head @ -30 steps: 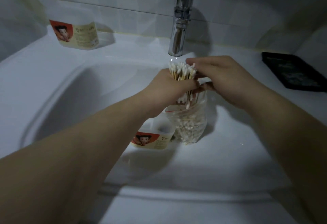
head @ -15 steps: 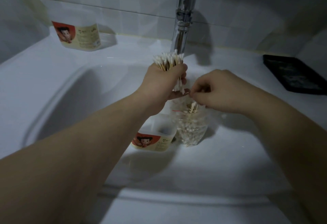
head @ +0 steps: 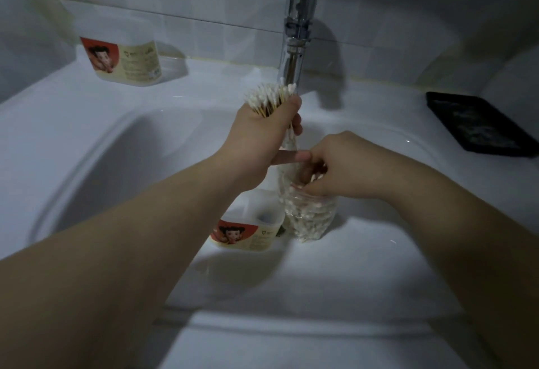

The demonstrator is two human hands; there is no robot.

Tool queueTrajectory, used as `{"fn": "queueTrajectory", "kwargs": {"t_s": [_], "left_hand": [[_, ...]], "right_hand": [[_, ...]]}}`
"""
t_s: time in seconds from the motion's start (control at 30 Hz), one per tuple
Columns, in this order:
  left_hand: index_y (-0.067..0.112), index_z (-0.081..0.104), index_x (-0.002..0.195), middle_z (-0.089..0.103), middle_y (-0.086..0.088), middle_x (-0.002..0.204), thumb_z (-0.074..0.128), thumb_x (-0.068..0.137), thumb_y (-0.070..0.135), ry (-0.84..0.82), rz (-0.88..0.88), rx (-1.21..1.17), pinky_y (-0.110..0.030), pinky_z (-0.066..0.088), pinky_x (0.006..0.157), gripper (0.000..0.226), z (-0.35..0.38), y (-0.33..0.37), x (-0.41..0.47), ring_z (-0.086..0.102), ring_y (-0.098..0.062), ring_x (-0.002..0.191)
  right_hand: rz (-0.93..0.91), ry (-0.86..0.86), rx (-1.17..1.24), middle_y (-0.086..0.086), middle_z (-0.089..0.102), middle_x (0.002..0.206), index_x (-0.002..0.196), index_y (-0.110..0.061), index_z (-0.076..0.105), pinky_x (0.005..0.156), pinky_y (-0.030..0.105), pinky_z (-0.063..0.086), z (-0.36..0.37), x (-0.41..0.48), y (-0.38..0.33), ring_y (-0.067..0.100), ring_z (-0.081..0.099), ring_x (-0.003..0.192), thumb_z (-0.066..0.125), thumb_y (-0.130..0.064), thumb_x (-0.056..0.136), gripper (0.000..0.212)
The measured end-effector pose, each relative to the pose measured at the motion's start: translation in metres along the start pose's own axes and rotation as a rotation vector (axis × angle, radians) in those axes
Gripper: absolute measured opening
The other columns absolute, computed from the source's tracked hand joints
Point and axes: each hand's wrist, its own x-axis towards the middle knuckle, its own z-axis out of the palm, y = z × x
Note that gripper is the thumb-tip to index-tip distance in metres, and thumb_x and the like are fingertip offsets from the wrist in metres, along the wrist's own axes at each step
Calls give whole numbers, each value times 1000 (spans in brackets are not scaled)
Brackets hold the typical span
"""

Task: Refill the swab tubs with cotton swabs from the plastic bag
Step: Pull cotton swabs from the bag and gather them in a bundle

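Note:
My left hand (head: 264,132) grips a bunch of cotton swabs (head: 267,99) upright above the basin, white tips up, just in front of the tap. Its lower fingers also hold the top edge of the clear plastic bag (head: 310,220), which stands in the basin with swabs in it. My right hand (head: 332,164) reaches into the bag's mouth with fingers curled around swabs. An open swab tub (head: 250,228) with a red cartoon label stands in the basin, touching the bag's left side. A second, similar tub (head: 128,56) sits on the sink ledge at the back left.
The chrome tap (head: 296,36) rises directly behind my left hand. A black tray (head: 478,123) lies on the right ledge. The white basin (head: 116,141) slopes down to the left. Tiled wall stands behind the sink.
My left hand lifted the swab bunch up out of the bag towards the tap. My right hand dropped from the bunch's top into the bag's mouth.

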Motion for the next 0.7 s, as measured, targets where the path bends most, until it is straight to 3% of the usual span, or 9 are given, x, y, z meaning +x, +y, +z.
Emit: {"fn": "queueTrajectory", "kwargs": {"t_s": [0.13,0.3,0.37,0.47,0.7], "left_hand": [[11,62,93,60,-4,74,65,100,23,20,-1,-7,-39,60,64,14,0,-1,1,61,-14,74],[9,63,92,59,-8,76,66,97,15,-4,8,11,-35,59,65,9,-1,-1,1,60,-19,74],[8,63,93,58,-10,76,67,95,10,-7,11,24,-34,59,64,5,0,-1,0,60,-20,73],[8,65,96,59,-11,77,69,93,8,-8,8,38,-33,58,63,4,0,0,-1,61,-20,72],[14,68,89,66,-6,80,68,95,15,-68,17,193,-39,63,63,7,0,2,-4,67,-15,78]], "right_hand": [[1,-48,81,-16,73,86,91,-36,81,81,27,57,0,-2,1,1,67,81,83,-32,76,15],[8,-2,242,-24,69,68,77,-36,79,61,9,44,-3,-1,2,-8,61,66,84,-18,76,18],[11,42,334,-14,72,69,77,-29,79,62,15,48,-5,-1,3,-3,62,59,83,-11,76,18],[32,87,518,3,77,78,83,-15,77,68,29,62,-13,-5,6,17,74,65,81,-1,79,15],[69,277,713,7,71,64,84,-11,74,64,21,58,-29,-9,17,18,72,62,82,3,78,17]]}}
